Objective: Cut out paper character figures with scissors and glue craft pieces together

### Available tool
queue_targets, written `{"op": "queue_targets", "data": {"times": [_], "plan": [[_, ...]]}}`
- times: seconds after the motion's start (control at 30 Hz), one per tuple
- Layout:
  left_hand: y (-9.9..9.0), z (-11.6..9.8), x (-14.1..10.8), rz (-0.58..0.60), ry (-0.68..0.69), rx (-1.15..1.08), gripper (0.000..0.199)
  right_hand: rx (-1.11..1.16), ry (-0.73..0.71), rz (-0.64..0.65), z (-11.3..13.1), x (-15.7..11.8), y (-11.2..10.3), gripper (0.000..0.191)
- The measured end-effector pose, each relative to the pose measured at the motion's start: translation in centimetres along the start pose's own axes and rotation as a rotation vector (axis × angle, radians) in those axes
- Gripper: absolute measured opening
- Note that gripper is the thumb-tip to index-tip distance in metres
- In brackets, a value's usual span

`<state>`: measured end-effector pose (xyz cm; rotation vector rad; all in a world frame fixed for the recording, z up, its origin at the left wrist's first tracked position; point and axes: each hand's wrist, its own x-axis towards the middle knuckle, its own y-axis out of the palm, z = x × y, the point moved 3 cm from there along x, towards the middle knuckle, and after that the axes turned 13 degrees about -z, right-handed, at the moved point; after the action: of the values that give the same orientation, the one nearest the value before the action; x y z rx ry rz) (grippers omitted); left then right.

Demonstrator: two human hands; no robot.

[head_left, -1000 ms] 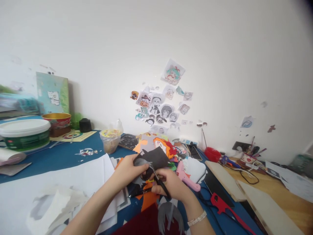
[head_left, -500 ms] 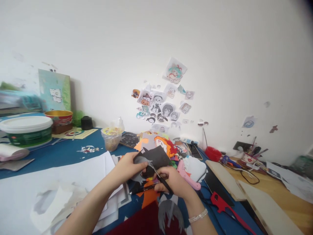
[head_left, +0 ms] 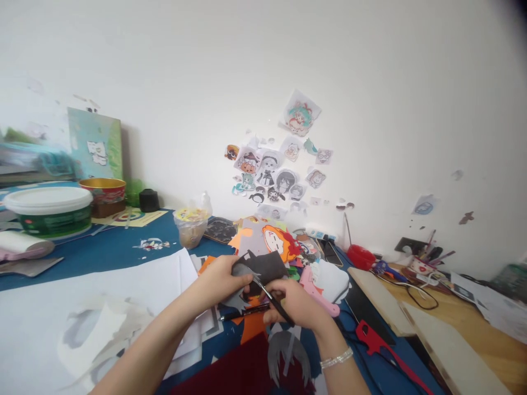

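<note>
Over the blue counter, the left hand pinched black paper and the right hand gripped scissors.

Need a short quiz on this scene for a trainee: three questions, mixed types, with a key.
1. What is the right hand holding?
A) The pink glue gun
B) The scissors
C) The red bowl

2. True or false: the white lid is on the green tub.

3. Fill in the blank: the bracelet is on the person's ____ wrist.

Key: 1 B; 2 true; 3 right.
</note>
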<state>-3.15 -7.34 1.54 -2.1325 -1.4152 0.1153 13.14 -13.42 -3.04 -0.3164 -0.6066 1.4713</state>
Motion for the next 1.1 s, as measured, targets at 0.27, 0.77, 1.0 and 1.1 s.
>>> {"op": "queue_targets", "data": {"times": [0.27,0.77,1.0,1.1], "plan": [[0.0,0.1,0.1,-0.001,0.007,0.025,0.014,-0.036,0.018,-0.007,-0.1,-0.2,-0.4,0.042],[0.7,0.4,-0.2,0.099,-0.215,-0.351,0.036,0.299,-0.035,-0.028,1.4,0.0,-0.2,0.052],[1.1,0.1,-0.3,0.081,-0.144,-0.265,0.036,0.336,-0.1,0.049,1.6,-0.3,-0.4,0.046],[1.5,0.1,-0.3,0.114,-0.132,-0.302,0.034,0.326,-0.128,0.066,1.5,-0.5,-0.5,0.047]]}}
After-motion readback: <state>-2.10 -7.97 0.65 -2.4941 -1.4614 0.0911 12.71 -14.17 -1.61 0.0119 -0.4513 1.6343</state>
